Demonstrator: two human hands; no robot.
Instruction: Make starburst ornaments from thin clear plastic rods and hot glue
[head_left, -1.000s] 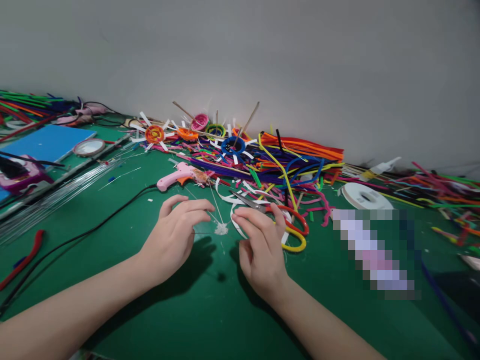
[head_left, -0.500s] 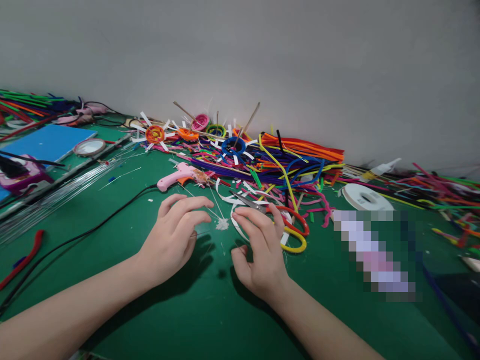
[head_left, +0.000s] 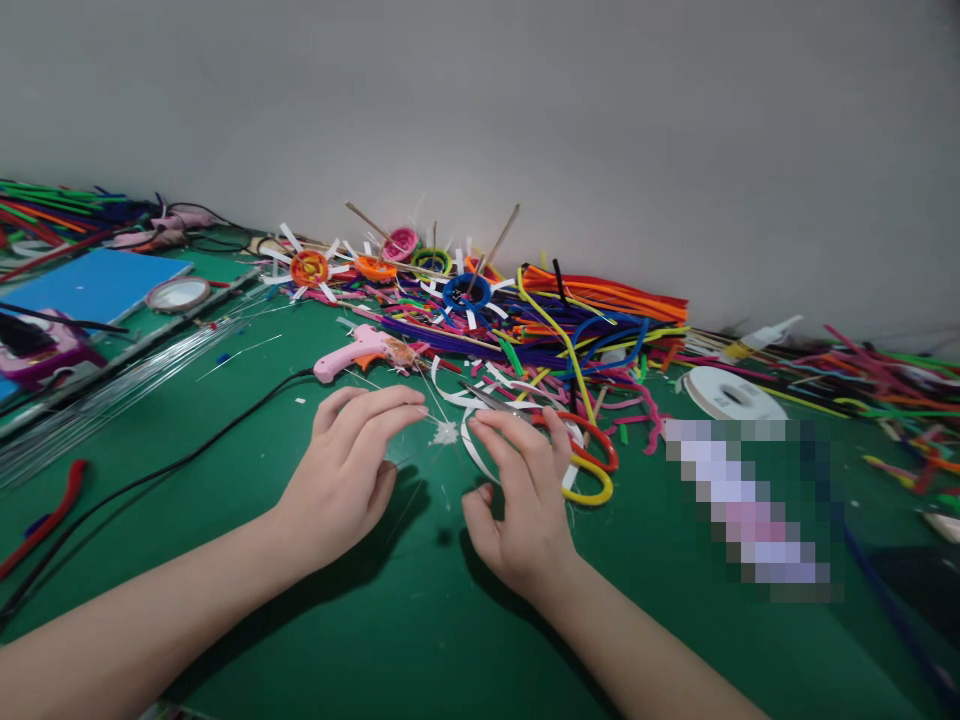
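My left hand (head_left: 346, 465) hovers over the green tabletop, its fingers stretched forward and the thumb below them; I see nothing in it. Facing it across a small gap is my right hand (head_left: 519, 490), fingers bent, thumb apart from them, also without anything visible in its grasp. Between and just beyond the fingertips lies a whitish blob of glue (head_left: 444, 433), with thin strands running from it towards the pink glue gun (head_left: 349, 352). Scissors with red and yellow handles (head_left: 592, 485) lie right behind my right hand, beside curled white paper strips (head_left: 476, 450).
Against the wall sit a blue coiled piece (head_left: 466, 292) and an orange one (head_left: 310, 268) with white strips, among heaped pipe cleaners (head_left: 615, 300). A white ribbon spool (head_left: 735, 395) and a blurred-out item (head_left: 750, 510) lie right. A black cord (head_left: 187, 460) crosses the left side.
The fingers of my left hand have straightened a little and drawn closer together. My right hand has barely moved, and the things on the table stay put.
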